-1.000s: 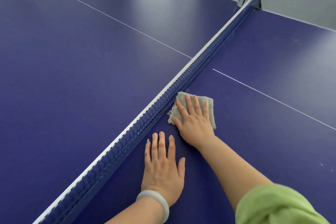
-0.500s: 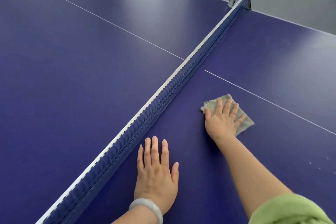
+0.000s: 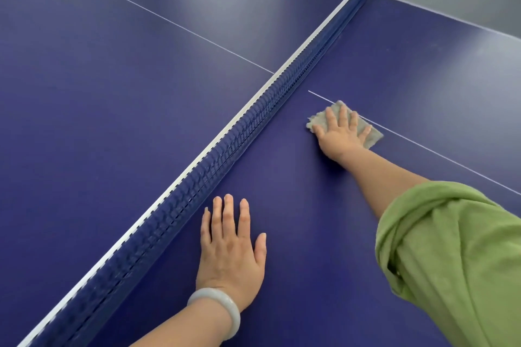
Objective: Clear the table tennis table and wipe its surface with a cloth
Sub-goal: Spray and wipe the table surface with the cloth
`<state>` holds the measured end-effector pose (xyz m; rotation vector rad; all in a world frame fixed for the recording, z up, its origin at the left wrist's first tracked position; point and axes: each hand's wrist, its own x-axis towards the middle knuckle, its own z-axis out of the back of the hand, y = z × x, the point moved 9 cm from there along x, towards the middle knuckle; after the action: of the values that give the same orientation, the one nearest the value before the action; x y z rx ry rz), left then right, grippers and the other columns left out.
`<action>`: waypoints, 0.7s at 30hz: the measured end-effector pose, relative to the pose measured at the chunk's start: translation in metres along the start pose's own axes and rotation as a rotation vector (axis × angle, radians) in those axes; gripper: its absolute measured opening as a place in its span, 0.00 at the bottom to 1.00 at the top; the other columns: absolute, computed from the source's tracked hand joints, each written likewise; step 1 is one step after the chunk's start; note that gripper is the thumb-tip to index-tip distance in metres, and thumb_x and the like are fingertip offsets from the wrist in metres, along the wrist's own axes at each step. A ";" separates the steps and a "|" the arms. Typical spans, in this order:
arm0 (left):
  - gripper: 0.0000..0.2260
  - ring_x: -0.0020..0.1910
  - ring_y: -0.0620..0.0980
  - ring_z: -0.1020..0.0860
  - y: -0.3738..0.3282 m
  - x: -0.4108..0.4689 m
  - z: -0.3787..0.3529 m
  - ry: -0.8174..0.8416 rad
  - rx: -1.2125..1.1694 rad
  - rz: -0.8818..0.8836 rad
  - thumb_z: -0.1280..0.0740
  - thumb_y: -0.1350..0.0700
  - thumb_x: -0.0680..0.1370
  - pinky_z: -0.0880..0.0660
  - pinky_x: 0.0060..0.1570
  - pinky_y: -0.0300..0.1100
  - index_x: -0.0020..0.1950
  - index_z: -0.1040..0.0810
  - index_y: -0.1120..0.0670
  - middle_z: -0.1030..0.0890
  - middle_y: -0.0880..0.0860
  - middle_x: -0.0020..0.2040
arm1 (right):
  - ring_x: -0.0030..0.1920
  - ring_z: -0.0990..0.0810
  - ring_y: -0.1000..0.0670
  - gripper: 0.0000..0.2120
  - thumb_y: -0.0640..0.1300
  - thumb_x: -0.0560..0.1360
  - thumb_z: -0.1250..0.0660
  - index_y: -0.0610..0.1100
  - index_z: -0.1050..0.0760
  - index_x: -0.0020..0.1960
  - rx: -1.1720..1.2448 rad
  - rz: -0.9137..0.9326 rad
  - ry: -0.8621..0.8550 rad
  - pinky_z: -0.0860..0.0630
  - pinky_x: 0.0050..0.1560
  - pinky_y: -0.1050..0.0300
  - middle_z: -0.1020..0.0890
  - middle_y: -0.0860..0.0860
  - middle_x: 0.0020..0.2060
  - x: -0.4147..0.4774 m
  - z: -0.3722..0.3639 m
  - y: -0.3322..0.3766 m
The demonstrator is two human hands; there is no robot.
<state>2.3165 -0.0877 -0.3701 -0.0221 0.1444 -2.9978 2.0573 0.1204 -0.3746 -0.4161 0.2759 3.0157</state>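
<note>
Fingers (image 3: 342, 117) of the right hand (image 3: 341, 136) are pressing, straight and spread, on the cloth (image 3: 373, 138) to wipe the desk (image 3: 310, 205), while the flat, empty left hand (image 3: 229, 248) is seemingly bracing.

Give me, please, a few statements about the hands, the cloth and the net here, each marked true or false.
1. The right hand presses a grey cloth flat on the table tennis table. True.
2. The cloth touches the net. False: it lies apart from the net, with bare table between them.
3. The left hand lies flat on the table, fingers straight, holding nothing. True.
4. The left wrist is bare. False: it wears a pale bangle.
5. The right arm's rolled sleeve is green. True.
</note>
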 end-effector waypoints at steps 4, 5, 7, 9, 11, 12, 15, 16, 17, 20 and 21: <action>0.30 0.74 0.63 0.36 0.000 0.000 0.000 0.005 -0.003 0.003 0.50 0.42 0.79 0.40 0.71 0.61 0.74 0.31 0.59 0.31 0.63 0.73 | 0.79 0.65 0.45 0.31 0.64 0.80 0.56 0.56 0.57 0.80 0.026 -0.213 -0.040 0.67 0.71 0.30 0.62 0.52 0.80 -0.029 0.003 -0.080; 0.31 0.74 0.63 0.36 0.000 0.000 -0.001 0.005 -0.007 0.004 0.51 0.42 0.79 0.40 0.71 0.61 0.74 0.31 0.59 0.31 0.63 0.73 | 0.79 0.65 0.45 0.31 0.64 0.80 0.57 0.55 0.58 0.80 0.035 -0.279 -0.044 0.66 0.71 0.29 0.62 0.52 0.80 -0.040 0.004 -0.099; 0.31 0.74 0.63 0.35 0.003 -0.001 -0.002 -0.008 -0.021 0.004 0.51 0.42 0.78 0.39 0.71 0.62 0.74 0.31 0.60 0.31 0.64 0.73 | 0.79 0.65 0.45 0.32 0.64 0.81 0.57 0.54 0.59 0.81 0.090 -0.466 -0.050 0.65 0.71 0.27 0.63 0.50 0.79 -0.067 0.004 -0.137; 0.31 0.74 0.64 0.36 0.003 -0.002 -0.001 -0.037 -0.030 -0.008 0.50 0.42 0.78 0.39 0.71 0.63 0.73 0.31 0.61 0.32 0.65 0.72 | 0.78 0.66 0.43 0.32 0.63 0.81 0.57 0.53 0.59 0.81 0.151 -0.645 -0.070 0.64 0.71 0.26 0.62 0.49 0.79 -0.100 0.003 -0.163; 0.31 0.74 0.64 0.36 0.002 -0.002 0.000 -0.057 -0.036 -0.009 0.50 0.42 0.78 0.40 0.72 0.63 0.73 0.31 0.61 0.32 0.65 0.72 | 0.78 0.66 0.42 0.31 0.62 0.82 0.58 0.52 0.60 0.81 0.143 -0.672 -0.092 0.64 0.71 0.26 0.62 0.47 0.79 -0.120 -0.004 -0.155; 0.32 0.74 0.64 0.36 0.001 -0.003 0.001 -0.054 -0.038 -0.006 0.50 0.42 0.78 0.40 0.72 0.62 0.73 0.31 0.62 0.32 0.66 0.72 | 0.78 0.65 0.43 0.31 0.62 0.82 0.58 0.52 0.60 0.81 0.125 -0.616 -0.097 0.64 0.71 0.27 0.62 0.47 0.79 -0.126 -0.010 -0.138; 0.32 0.74 0.64 0.36 0.000 -0.002 0.002 -0.046 -0.040 0.007 0.50 0.42 0.78 0.40 0.72 0.62 0.73 0.30 0.62 0.31 0.65 0.72 | 0.78 0.66 0.46 0.31 0.61 0.82 0.57 0.53 0.60 0.81 0.046 -0.188 -0.101 0.68 0.73 0.33 0.63 0.50 0.79 -0.137 -0.032 -0.045; 0.32 0.74 0.64 0.36 -0.001 -0.002 0.003 -0.048 -0.034 0.009 0.50 0.42 0.78 0.40 0.72 0.62 0.73 0.30 0.62 0.31 0.65 0.72 | 0.78 0.66 0.47 0.31 0.62 0.81 0.57 0.55 0.60 0.80 0.011 -0.013 -0.091 0.69 0.74 0.35 0.63 0.53 0.79 -0.144 -0.038 -0.014; 0.32 0.74 0.64 0.36 -0.001 -0.001 0.003 -0.048 -0.027 0.011 0.50 0.42 0.78 0.41 0.72 0.62 0.73 0.30 0.61 0.31 0.65 0.72 | 0.78 0.66 0.48 0.31 0.64 0.80 0.58 0.56 0.59 0.80 -0.033 0.145 -0.069 0.70 0.74 0.37 0.63 0.55 0.79 -0.152 -0.042 0.007; 0.31 0.74 0.63 0.37 -0.002 -0.001 0.002 -0.041 -0.004 0.006 0.51 0.42 0.78 0.41 0.73 0.61 0.73 0.31 0.61 0.32 0.64 0.72 | 0.79 0.64 0.50 0.33 0.67 0.76 0.62 0.60 0.57 0.80 -0.098 0.356 -0.037 0.67 0.76 0.40 0.61 0.57 0.79 -0.143 -0.038 -0.006; 0.31 0.75 0.63 0.37 -0.002 0.000 0.002 -0.039 0.004 0.003 0.51 0.42 0.78 0.41 0.73 0.61 0.74 0.32 0.60 0.32 0.64 0.73 | 0.79 0.63 0.51 0.32 0.67 0.78 0.59 0.60 0.57 0.80 -0.078 0.289 -0.061 0.67 0.76 0.40 0.60 0.58 0.79 -0.130 -0.029 -0.034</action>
<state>2.3167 -0.0855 -0.3681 -0.0793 0.1337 -2.9920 2.1935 0.1406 -0.3722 -0.3135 0.2320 3.3239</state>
